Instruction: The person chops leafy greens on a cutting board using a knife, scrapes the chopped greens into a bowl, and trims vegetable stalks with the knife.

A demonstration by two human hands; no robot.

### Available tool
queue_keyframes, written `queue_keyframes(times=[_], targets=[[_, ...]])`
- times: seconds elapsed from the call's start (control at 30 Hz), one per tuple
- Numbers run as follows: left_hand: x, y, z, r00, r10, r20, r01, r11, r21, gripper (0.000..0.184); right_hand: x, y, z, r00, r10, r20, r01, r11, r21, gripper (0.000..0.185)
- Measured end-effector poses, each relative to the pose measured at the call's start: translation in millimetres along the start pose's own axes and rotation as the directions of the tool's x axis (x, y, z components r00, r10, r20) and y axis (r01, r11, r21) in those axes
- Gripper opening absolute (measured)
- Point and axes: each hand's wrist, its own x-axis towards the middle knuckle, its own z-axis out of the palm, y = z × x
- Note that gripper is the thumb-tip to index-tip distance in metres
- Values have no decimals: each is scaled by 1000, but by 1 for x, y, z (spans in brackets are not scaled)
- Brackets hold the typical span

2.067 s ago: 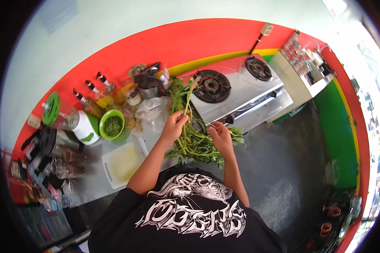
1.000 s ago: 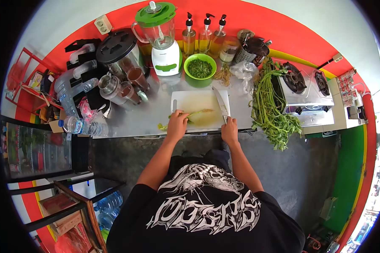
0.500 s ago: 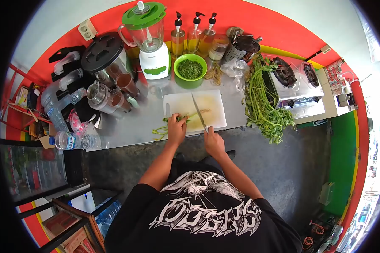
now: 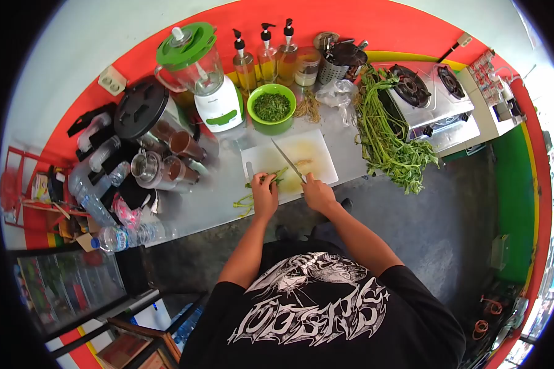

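A white cutting board [image 4: 319,147] lies at the counter's front edge. My left hand [image 4: 264,194] is closed on a green stalk [image 4: 281,174] at the board's lower left, with leafy ends [image 4: 245,203] hanging out to its left. My right hand [image 4: 317,193] is wrapped round the handle of a knife [image 4: 285,157], whose blade points up and left over the board. A small root piece [image 4: 303,162] lies just right of the blade. Behind the board stands a green bowl [image 4: 273,126] of chopped greens [image 4: 271,107].
A long bunch of greens [image 4: 381,123] lies beside the gas stove [image 4: 434,101]. Behind are a blender [image 4: 219,111], pump bottles [image 4: 266,61] and a clear plastic bag [image 4: 337,93]. Metal jugs [image 4: 146,169] and a water bottle [image 4: 114,238] stand or lie at the left.
My hands have gone from the leafy bunch to the board, the left holding a stalk, the right a knife. The root piece now lies apart from the stalk. The view has turned.
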Motion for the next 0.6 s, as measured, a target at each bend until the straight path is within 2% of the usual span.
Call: queue_keyframes(times=[0.03,0.13,0.17,0.27,0.3,0.37,0.4,0.43,0.5,0.53,0.6], targets=[[5,-1,-1,1000,10,10,-10,1000,7,25,-4,4,-4,1000,-5,-25,6,1000,18,33],[24,-5,-2,994,-105,35,106,994,-32,34,-15,20,-15,996,5,-85,1,997,73,33],[30,-7,-2,995,-89,49,91,996,-23,34,-16,25,-18,993,18,-117,-6,995,99,33],[46,1,6,999,37,-37,-33,992,120,46,-17,47,-29,983,49,-178,-16,983,183,32],[49,8,10,999,40,-23,-37,992,124,46,-18,54,-34,983,60,-176,-25,981,193,32],[54,24,19,990,132,51,-140,966,218,43,-13,68,-48,985,56,-164,-16,971,239,31],[54,26,27,988,91,126,-114,975,190,39,-8,78,-51,986,50,-160,-10,970,242,31],[53,29,36,989,88,119,-111,974,200,39,-1,88,-56,987,21,-162,22,967,255,31],[54,40,51,963,16,271,-85,965,247,38,15,106,-69,985,-29,-171,75,960,268,31],[55,47,57,970,-26,243,-52,949,310,31,20,115,-75,982,-55,-180,105,955,279,31],[66,54,63,972,-27,235,-43,956,290,27,31,129,-87,976,-95,-197,150,945,290,31]])
